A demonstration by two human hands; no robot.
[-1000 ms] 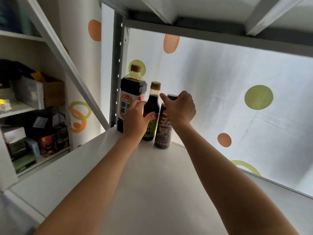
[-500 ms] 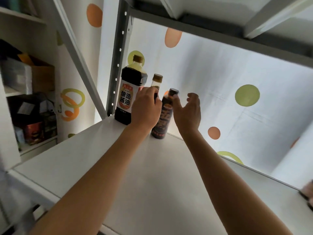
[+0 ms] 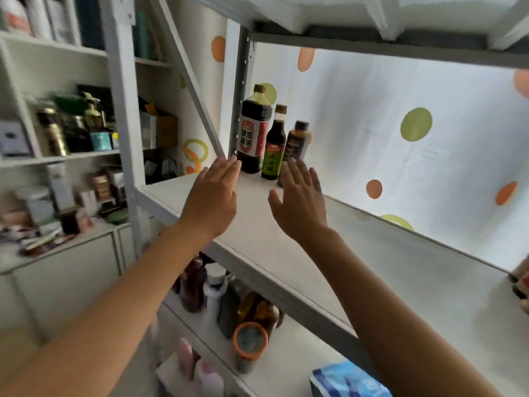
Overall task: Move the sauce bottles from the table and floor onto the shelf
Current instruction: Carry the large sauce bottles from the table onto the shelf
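Three sauce bottles stand upright in the far left corner of the white shelf [image 3: 286, 253]: a large soy sauce bottle [image 3: 254, 130] with a red and white label, a slim dark bottle [image 3: 274, 147] with a green label, and a short dark bottle [image 3: 297, 141] with a black cap. My left hand [image 3: 213, 196] hovers over the shelf with straight fingers, just in front of the large bottle. My right hand [image 3: 300, 202] is also spread flat, just short of the short bottle. Neither hand holds anything.
A grey metal upright [image 3: 240, 93] stands left of the bottles. The lower shelf holds several bottles and an orange-lidded jar [image 3: 249, 339]. A blue packet [image 3: 343, 379] lies at the bottom. A crowded white cabinet [image 3: 57, 167] stands at the left. A bottle [image 3: 522, 279] shows at the shelf's right edge.
Both hands have let go of the bottles and drawn back toward me with fingers spread. The view has pulled back and now shows the lower shelf.
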